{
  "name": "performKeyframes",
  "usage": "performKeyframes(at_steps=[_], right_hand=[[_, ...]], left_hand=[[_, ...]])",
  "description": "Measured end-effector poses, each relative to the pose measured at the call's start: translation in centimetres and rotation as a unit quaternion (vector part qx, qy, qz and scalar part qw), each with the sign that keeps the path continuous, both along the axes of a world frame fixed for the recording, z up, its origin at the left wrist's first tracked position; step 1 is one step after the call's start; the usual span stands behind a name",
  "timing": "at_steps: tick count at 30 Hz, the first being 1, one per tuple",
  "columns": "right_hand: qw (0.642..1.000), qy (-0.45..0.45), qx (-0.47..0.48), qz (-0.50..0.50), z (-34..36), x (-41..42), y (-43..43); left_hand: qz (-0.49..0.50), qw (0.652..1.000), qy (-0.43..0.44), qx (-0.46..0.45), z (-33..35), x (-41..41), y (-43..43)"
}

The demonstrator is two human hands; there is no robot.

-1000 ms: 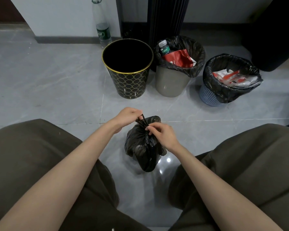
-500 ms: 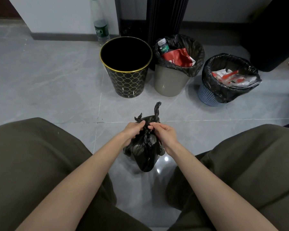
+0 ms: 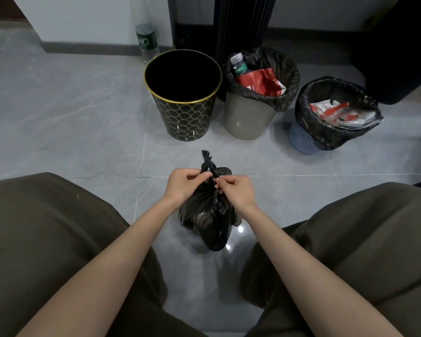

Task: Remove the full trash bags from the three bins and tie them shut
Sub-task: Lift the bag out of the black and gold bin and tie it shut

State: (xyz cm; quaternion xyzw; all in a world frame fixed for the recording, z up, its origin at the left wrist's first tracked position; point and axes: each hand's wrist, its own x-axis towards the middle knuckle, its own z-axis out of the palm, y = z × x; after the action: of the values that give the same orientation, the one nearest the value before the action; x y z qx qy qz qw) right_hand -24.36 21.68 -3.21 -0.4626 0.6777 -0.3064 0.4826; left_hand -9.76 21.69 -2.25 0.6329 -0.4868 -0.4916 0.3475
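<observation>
Small black plastic trash bag point(image 3: 209, 222) sits on the grey tiled floor point(image 3: 71, 117) between the knees, left hand point(image 3: 184, 184) and right hand point(image 3: 236, 190) each pinching a twisted tail mid-knot; black gold-latticed bin point(image 3: 185, 117) empty, grey bin point(image 3: 248, 117) and blue mesh bin point(image 3: 301, 139) still lined, full; floor open leftward.

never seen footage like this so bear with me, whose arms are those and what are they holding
No machine here: a person wears a camera on the head, so the picture looks down past their knees and arms to the grey floor. The left hand and right hand pinch the twisted neck of a black trash bag standing between the knees. Beyond stand three bins: a black and gold bin with no bag over its rim, a grey bin and a blue basket, both lined with black bags holding rubbish. A plastic bottle stands by the wall.
</observation>
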Motion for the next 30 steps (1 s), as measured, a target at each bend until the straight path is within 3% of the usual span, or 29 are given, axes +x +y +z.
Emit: performKeyframes(at_steps=[4, 7, 14, 19, 26, 30], right_hand=[[0.987, 0.103, -0.036, 0.119, 0.5, -0.4, -0.1], [0.976, 0.132, -0.042, 0.168, 0.4, -0.9, 0.0], [0.971, 0.074, 0.005, 0.228, 0.9, -1.6, -0.1], [0.981, 0.016, 0.027, 0.189, 1.4, -1.6, 0.1], [0.987, -0.051, 0.08, 0.128, 2.2, -2.0, -0.1], [0.976, -0.131, 0.167, 0.044, 2.6, -1.9, -0.3]], left_hand=[[-0.114, 0.99, -0.076, -0.041, 1.4, 0.2, -0.8], [-0.12, 0.988, -0.085, -0.056, 1.9, -0.1, -1.6], [-0.128, 0.977, -0.161, -0.055, 0.9, -0.8, -2.7], [-0.128, 0.976, -0.166, -0.063, 1.1, -0.7, -2.7], [-0.194, 0.943, -0.267, -0.042, 1.7, 0.6, -1.9], [-0.2, 0.938, -0.277, -0.058, 2.3, 0.6, -1.3]])
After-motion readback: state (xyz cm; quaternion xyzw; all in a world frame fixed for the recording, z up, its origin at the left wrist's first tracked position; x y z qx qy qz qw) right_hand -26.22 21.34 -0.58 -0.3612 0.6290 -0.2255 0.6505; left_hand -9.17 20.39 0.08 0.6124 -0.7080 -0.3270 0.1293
